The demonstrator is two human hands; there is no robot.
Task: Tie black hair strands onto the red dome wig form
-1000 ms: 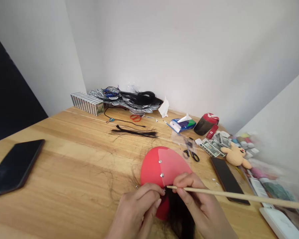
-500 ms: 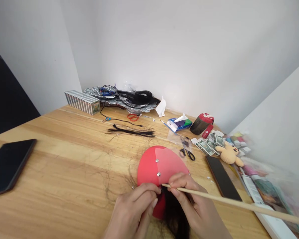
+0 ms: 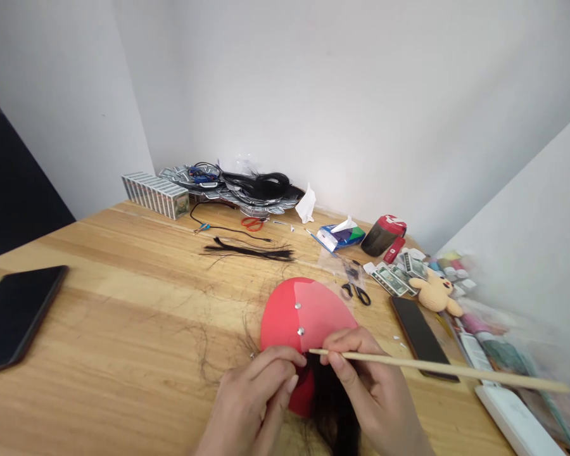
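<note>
A red oval sheet (image 3: pixel 304 313) with a paler pink section and small metal studs lies on the wooden table (image 3: pixel 123 285). A lock of black hair (image 3: pixel 335 405) hangs from its lower edge, partly hidden by my hands. My left hand (image 3: pixel 251 399) pinches the sheet's lower edge where the hair begins. My right hand (image 3: pixel 361 386) holds a long thin wooden stick (image 3: pixel 432 366), whose tip reaches that same spot. Loose hairs lie on the table left of the sheet.
Black scissors (image 3: pixel 356 294) and a dark tablet (image 3: pixel 422 339) lie to the right. A smartphone (image 3: pixel 19 320) is at the left. Farther back are a thin bundle of black hair (image 3: pixel 249 252), red scissors (image 3: pixel 253 223), banknotes (image 3: pixel 392 282) and a plush toy (image 3: pixel 436 292).
The wooden stick has swung to a flatter angle, and its far end now shows in view. The whole scene has shifted slightly left in the picture. My hands stay at the sheet's edge.
</note>
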